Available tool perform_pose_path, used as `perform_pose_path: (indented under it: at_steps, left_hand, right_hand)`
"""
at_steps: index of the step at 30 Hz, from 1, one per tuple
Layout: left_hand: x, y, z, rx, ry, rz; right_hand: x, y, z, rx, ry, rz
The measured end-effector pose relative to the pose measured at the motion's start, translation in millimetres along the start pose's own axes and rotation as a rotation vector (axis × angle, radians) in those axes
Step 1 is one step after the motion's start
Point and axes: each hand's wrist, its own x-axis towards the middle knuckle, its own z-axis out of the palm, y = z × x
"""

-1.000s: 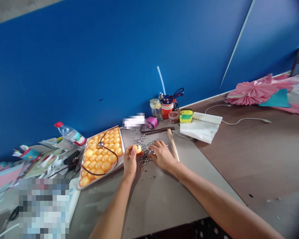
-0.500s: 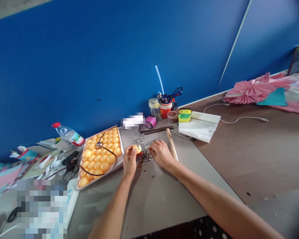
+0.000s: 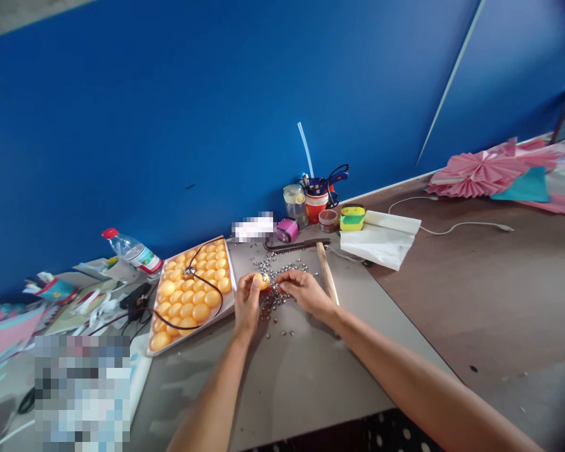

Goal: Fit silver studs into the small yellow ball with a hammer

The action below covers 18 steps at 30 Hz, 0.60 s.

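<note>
My left hand [image 3: 245,304] is closed round a small orange ball [image 3: 262,280], held just above the grey table. My right hand [image 3: 304,292] is pinched at its fingertips close beside the ball, over a scatter of tiny silver beads [image 3: 277,290]. What the pinch holds is too small to name. A white tray [image 3: 228,254] filled with several orange balls lies just left of my left hand, with a black cable [image 3: 202,282] looping across it.
A wooden stick [image 3: 327,274] lies right of my right hand. At the blue wall stand an orange cup [image 3: 316,205] with tools, a jar [image 3: 294,202], a pink tape roll [image 3: 287,229] and white paper [image 3: 381,238]. A water bottle [image 3: 132,252] and glue gun [image 3: 135,299] lie left; pink paper fans [image 3: 480,172] lie far right.
My right hand has lifted from the bead pile and moved left, its fingertips now pinched next to the ball. The left hand keeps its hold on the ball.
</note>
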Motion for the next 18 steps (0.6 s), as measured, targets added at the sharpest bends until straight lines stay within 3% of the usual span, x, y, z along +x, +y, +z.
perform_pose_path:
  at_steps: [6, 14, 18]
  left_hand:
    - [-1.8, 4.5, 2.7, -0.028, -0.014, -0.014]
    - [-2.8, 3.9, 1.8, 0.051, -0.018, 0.02]
    - [-6.2, 6.3, 4.4, 0.064, -0.073, 0.021]
  right_hand:
    - [-2.8, -8.9, 2.6, 0.26, -0.045, 0.094]
    - [-2.5, 0.5, 7.4, 0.217, -0.077, 0.068]
    - [-2.7, 2.5, 9.3, 0.201, -0.081, 0.059]
